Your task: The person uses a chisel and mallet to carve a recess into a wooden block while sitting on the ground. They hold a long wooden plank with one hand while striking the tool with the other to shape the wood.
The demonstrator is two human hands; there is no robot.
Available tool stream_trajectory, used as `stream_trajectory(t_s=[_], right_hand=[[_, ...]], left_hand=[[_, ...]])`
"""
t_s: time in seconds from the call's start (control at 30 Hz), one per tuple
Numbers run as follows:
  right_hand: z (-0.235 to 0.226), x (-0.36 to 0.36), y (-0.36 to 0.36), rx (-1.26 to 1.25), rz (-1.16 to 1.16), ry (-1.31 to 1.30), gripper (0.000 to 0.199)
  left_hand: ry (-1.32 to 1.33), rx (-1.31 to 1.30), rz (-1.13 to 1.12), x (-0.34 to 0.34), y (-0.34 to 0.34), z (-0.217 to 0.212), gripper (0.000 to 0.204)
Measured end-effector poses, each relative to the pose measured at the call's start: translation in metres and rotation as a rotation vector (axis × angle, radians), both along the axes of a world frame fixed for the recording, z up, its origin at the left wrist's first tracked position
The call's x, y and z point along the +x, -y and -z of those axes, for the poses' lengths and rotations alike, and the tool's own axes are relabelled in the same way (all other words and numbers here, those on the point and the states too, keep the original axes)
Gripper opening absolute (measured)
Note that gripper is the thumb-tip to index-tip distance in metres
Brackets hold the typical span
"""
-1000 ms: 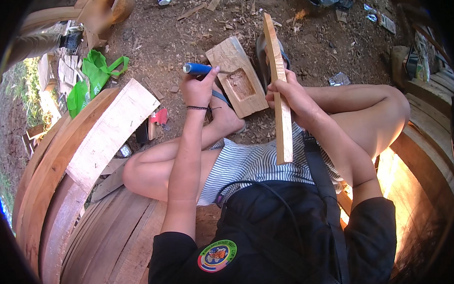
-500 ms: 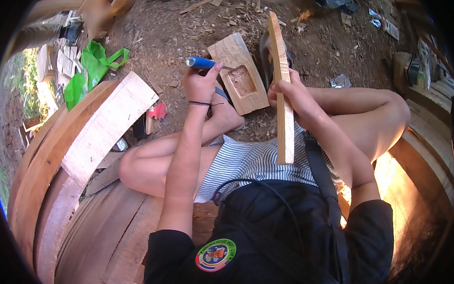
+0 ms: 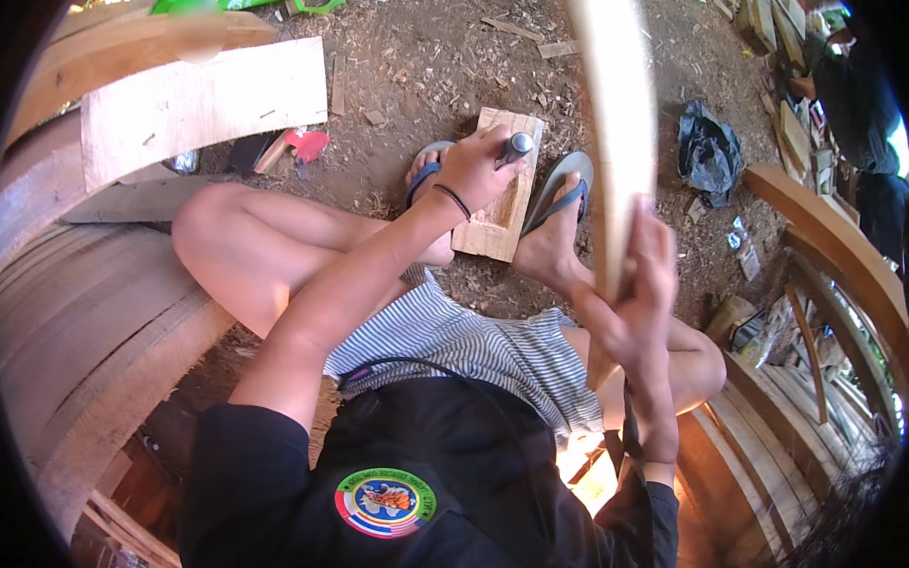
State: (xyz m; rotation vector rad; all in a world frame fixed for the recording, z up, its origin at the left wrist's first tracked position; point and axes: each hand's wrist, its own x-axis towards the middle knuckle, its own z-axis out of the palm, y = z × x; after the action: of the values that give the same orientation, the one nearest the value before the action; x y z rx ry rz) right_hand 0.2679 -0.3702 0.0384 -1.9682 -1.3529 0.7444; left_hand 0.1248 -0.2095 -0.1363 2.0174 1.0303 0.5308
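A pale wooden block [image 3: 499, 222] with a rectangular recess cut into it lies on the ground between my sandalled feet. Over it, my left hand [image 3: 478, 168] grips a chisel [image 3: 515, 147] by its handle, the butt end tilted toward me. My hand hides the blade and much of the recess, so I cannot tell whether the edge touches the wood. To the right, my right hand [image 3: 635, 298] grasps a long wooden board [image 3: 614, 108] near its lower end. The board stands up toward the camera, smeared by motion.
Curved planks and a pale board [image 3: 203, 107] are stacked at left. A black plastic bag [image 3: 708, 150] lies right of my feet, with wood chips scattered over the soil. More curved timbers [image 3: 834, 261] line the right, where a person in dark clothes [image 3: 859, 110] is partly visible.
My view has turned to the right. The chisel has tipped, its butt now pointing more toward the camera, with my left hand over the block. My right hand has raised the board, now blurred.
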Motion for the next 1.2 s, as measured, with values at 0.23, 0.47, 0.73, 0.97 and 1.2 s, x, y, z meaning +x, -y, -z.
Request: stream_trajectory(t_s=[0.23, 0.47, 0.73, 0.97, 1.2], right_hand=[[-0.008, 0.010, -0.012, 0.290, -0.075, 0.102, 0.077], [0.005, 0.006, -0.011, -0.128, -0.190, 0.165, 0.074], [0.028, -0.012, -0.017, -0.156, -0.187, 0.301, 0.072], [-0.002, -0.028, -0.039, 0.227, -0.059, -0.014, 0.072], [-0.001, -0.026, -0.022, 0.203, 0.036, -0.022, 0.075]], left_hand=[[0.094, 0.049, 0.011, 0.008, -0.009, 0.001, 0.028], [0.113, 0.024, 0.014, 0.010, -0.009, 0.014, 0.027], [0.136, -0.037, 0.041, 0.012, -0.016, 0.015, 0.029], [0.057, -0.257, -0.043, 0.008, -0.018, 0.017, 0.030], [0.007, -0.128, -0.028, -0.001, -0.013, 0.032, 0.044]])
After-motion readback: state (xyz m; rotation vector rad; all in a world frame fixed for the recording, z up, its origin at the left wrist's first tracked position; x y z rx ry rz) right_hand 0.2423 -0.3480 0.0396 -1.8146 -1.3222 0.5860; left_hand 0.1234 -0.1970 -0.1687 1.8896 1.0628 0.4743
